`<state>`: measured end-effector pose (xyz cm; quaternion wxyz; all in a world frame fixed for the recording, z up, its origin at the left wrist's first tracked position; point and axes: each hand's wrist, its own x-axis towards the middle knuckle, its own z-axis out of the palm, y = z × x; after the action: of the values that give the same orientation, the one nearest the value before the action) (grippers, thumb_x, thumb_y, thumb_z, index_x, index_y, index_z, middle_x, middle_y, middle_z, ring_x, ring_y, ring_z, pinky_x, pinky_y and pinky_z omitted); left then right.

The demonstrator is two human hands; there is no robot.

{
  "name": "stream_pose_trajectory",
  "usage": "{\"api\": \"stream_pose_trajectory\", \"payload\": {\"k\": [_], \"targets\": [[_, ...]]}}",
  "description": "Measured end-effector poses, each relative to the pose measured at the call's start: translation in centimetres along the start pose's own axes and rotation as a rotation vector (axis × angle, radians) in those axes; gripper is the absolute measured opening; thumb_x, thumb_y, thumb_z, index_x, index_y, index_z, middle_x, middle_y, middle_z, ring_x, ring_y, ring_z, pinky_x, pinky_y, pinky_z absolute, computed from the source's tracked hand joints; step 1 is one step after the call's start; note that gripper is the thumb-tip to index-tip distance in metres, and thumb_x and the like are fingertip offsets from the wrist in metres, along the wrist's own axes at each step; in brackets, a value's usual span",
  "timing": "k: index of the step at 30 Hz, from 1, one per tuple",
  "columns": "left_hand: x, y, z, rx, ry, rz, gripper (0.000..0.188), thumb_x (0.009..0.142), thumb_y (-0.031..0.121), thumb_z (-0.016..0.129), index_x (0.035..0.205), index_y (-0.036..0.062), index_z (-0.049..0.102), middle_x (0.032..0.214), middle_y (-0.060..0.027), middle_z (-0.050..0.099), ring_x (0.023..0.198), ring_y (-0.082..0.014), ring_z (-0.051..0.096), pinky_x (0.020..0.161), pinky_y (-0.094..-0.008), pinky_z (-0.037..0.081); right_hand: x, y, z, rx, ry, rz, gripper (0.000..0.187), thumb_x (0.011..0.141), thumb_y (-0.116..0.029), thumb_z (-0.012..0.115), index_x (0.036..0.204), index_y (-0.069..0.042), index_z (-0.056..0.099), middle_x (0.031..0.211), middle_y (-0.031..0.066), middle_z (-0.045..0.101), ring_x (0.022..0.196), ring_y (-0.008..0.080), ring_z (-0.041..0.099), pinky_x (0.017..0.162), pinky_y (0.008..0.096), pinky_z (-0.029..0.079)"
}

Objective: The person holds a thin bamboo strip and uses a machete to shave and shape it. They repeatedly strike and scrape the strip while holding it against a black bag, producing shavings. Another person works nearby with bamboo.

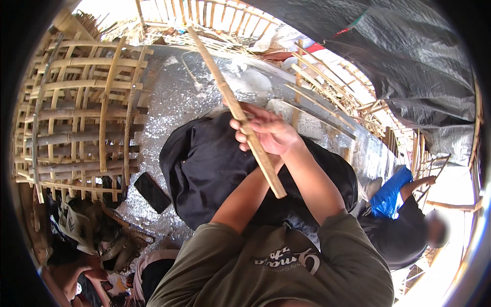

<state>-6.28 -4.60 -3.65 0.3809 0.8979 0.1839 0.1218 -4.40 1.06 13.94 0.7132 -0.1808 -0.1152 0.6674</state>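
A long, split bamboo stick slants across the view, its far end up by the bamboo wall and its near end above my chest. Around its lower half close the fingers of my right hand, thumb and fingertips against the wood. My left forearm crosses under the right wrist, and most of the left hand is hidden behind the right, so its grip cannot be seen. Black cloth covers my lap below both hands.
Stacked bamboo lattice panels stand on the left, with a black phone beside them on the silvery sheet. At right sits another person near a blue bag. Dark tarpaulin hangs overhead; bamboo strips lie right.
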Motion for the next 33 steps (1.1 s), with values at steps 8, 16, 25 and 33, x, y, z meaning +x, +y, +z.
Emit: {"api": "stream_pose_trajectory", "payload": {"k": [8,16,25,33], "targets": [[1.4,2.3,-3.9,0.305,-0.351,-0.108,0.115,0.083,0.060,0.070,0.161,0.0048,0.007,0.168,-0.0229,0.006,0.154,-0.0449,0.001,0.113,-0.0787,0.008,-15.4,-3.9,1.6,-0.291,0.194,-0.105,0.085,0.091,-0.010,0.067,0.162,-0.011,0.020,0.115,0.0104,0.057,0.102,0.0249,0.058,0.089,0.0464,0.055],[1.3,2.2,-3.4,0.338,-0.258,-0.104,0.118,0.082,0.069,0.068,0.160,0.0038,0.009,0.164,-0.0250,0.019,0.153,-0.0459,0.011,0.113,-0.0779,0.012,-28.6,-9.3,-0.9,-0.625,0.830,-0.029,0.061,0.099,-0.031,0.066,0.153,-0.016,0.040,0.104,0.0029,0.058,0.092,0.0160,0.060,0.086,0.0477,0.061],[1.3,2.3,-3.4,0.308,-0.211,-0.106,0.128,0.078,0.066,0.074,0.159,-0.0015,0.002,0.164,-0.0277,0.013,0.152,-0.0485,0.009,0.113,-0.0762,0.017,-37.4,-8.2,-9.4,-1.847,1.297,0.130,0.041,0.095,-0.035,0.071,0.121,-0.004,0.066,0.098,0.0197,0.072,0.088,0.0351,0.070,0.078,0.0418,0.053],[1.2,3.0,-4.0,0.266,-0.175,-0.117,0.133,0.076,0.062,0.080,0.158,-0.0013,-0.003,0.165,-0.0261,0.010,0.152,-0.0486,0.009,0.112,-0.0768,0.018,-41.7,-7.3,-15.1,-1.881,1.065,0.141,0.035,0.094,-0.026,0.071,0.122,-0.005,0.068,0.110,0.0201,0.072,0.102,0.0387,0.068,0.089,0.0425,0.053]]}}
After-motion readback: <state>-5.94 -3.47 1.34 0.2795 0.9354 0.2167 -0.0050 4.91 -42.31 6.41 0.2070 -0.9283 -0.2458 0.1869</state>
